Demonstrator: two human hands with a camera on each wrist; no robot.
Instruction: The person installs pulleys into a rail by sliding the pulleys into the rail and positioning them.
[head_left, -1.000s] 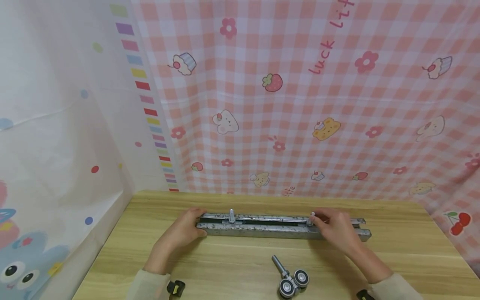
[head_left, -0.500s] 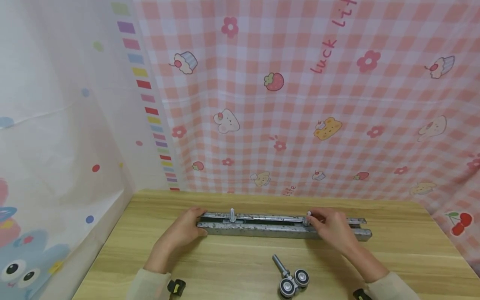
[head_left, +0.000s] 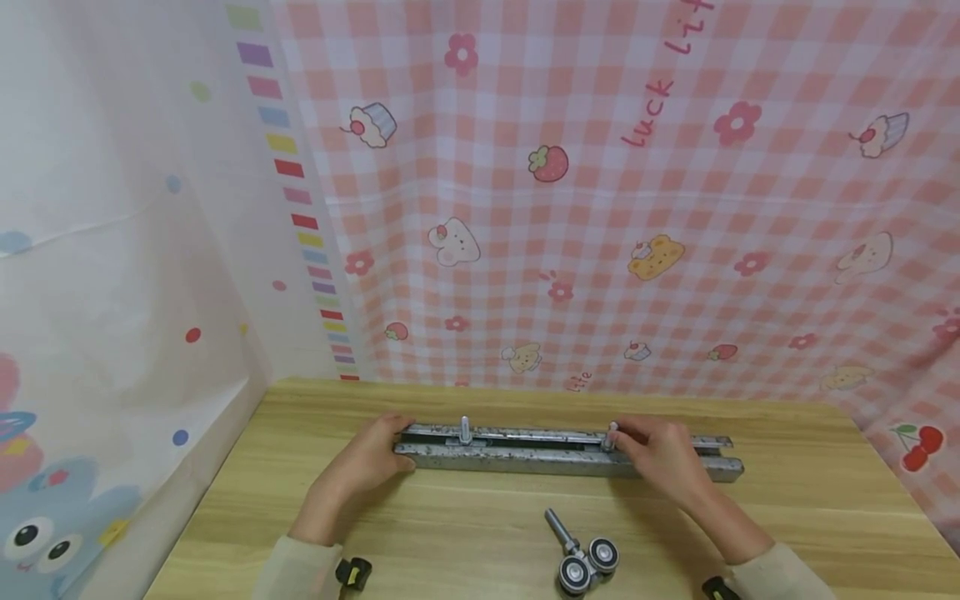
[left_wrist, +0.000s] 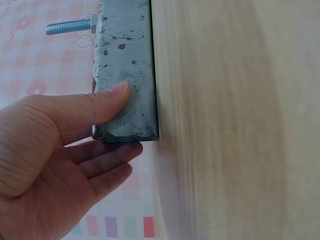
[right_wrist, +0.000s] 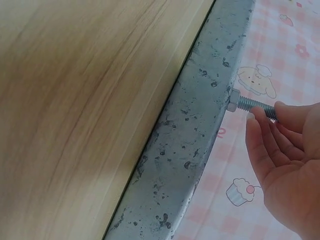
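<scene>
A scuffed grey metal rail (head_left: pixel 517 461) with an open slot along its top lies across the wooden table. My left hand (head_left: pixel 367 457) grips its left end, thumb on the near side (left_wrist: pixel 111 102). One threaded bolt (head_left: pixel 465 430) stands upright from the slot, right of that hand. Farther right, my right hand (head_left: pixel 663 454) pinches a second upright bolt (head_left: pixel 610 438) between thumb and fingers. In the right wrist view a hex nut (right_wrist: pixel 233 100) shows at the base of this bolt (right_wrist: pixel 247 104). What holds both bolts inside the rail is mostly hidden.
Nearer me, a loose roller (head_left: pixel 574 575) with black-rimmed wheels and a threaded bolt lies on the table (head_left: pixel 450 533). A pink checked cloth (head_left: pixel 487 200) hangs behind the table, and a white printed sheet (head_left: pixel 112 250) hangs at the left.
My right hand has slid the bolt it pinches a little to the left along the slot. The left hand, the rail, the other bolt and the loose roller have stayed in place.
</scene>
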